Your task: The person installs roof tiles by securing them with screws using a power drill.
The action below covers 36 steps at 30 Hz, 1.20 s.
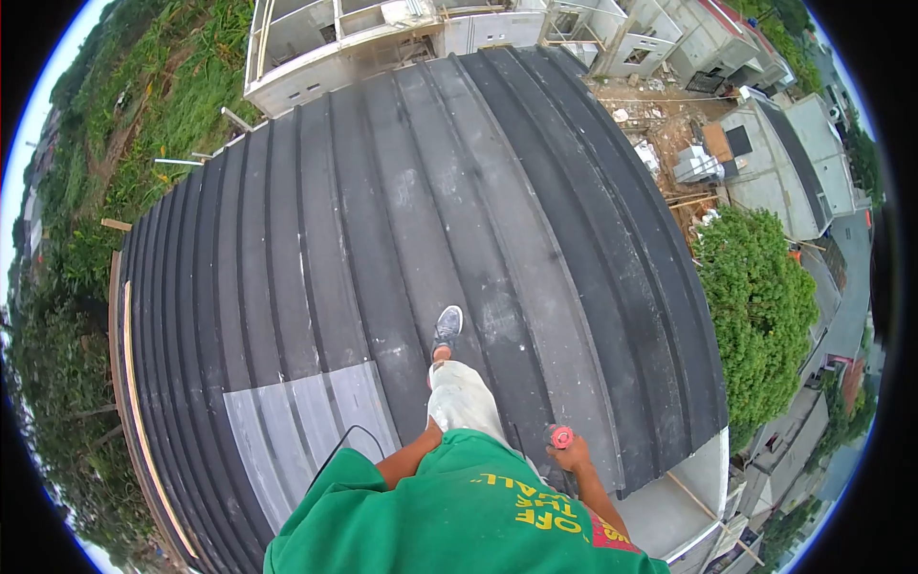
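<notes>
My right hand point(576, 455) is closed around an object with a round red top point(560, 437), held at my right side above the roof. The rest of that object is too small and dark to make out. My left hand point(433, 436) is at my left hip against the light shorts point(464, 397), its fingers hidden. One foot in a dark shoe point(448, 325) with a pale toe is forward on the dark ribbed metal roof point(382, 220). Left of my legs, a lighter translucent panel point(306, 421) is set into the roof.
A thin black cable point(352, 430) loops by my left arm. Wooden strips point(143, 411) run along the left roof edge. Unfinished block walls point(344, 48) stand beyond the far edge. The roof drops off at right towards a tree point(755, 306) and a rubble-strewn yard point(660, 120).
</notes>
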### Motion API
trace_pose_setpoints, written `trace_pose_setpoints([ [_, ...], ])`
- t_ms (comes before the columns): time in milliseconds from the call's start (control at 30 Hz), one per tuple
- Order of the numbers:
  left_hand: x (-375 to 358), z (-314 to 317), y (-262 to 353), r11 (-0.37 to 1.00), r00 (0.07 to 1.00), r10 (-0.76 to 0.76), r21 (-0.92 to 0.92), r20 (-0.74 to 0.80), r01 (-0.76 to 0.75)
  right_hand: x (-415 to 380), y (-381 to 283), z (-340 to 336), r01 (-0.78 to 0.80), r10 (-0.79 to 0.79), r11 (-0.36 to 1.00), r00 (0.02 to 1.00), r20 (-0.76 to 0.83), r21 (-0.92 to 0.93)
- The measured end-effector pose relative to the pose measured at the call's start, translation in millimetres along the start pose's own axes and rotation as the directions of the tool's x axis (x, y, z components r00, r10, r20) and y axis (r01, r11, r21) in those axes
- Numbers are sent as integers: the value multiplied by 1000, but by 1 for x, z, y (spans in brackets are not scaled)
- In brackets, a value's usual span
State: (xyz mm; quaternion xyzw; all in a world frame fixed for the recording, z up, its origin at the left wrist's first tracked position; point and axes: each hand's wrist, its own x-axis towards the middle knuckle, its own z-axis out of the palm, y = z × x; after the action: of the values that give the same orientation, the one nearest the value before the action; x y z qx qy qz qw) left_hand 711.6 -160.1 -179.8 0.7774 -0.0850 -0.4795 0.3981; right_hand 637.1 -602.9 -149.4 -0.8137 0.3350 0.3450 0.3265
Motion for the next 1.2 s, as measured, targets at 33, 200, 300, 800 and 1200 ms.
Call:
trace_pose_setpoints([
  [33,-2,-1,-4,1000,1000,-14,-8,-24,14,6,1,0,2,-2,1000,999,-32,-19],
  [200,-29,1,-24,996,996,-84,-35,-38,83,46,-1,0,30,-25,992,999,39,-126],
  [300,-38,-3,-33,994,992,-108,-40,-71,105,64,-42,-20,22,-21,988,1000,8,-152],
  [800,7,-79,-63,997,985,-67,-43,-162,61,169,-128,-111,186,-232,966,930,-285,-179],
  [1200,-6,-165,-11,966,997,76,249,-30,-66,-1,14,-67,-246,230,969,875,-426,17],
])
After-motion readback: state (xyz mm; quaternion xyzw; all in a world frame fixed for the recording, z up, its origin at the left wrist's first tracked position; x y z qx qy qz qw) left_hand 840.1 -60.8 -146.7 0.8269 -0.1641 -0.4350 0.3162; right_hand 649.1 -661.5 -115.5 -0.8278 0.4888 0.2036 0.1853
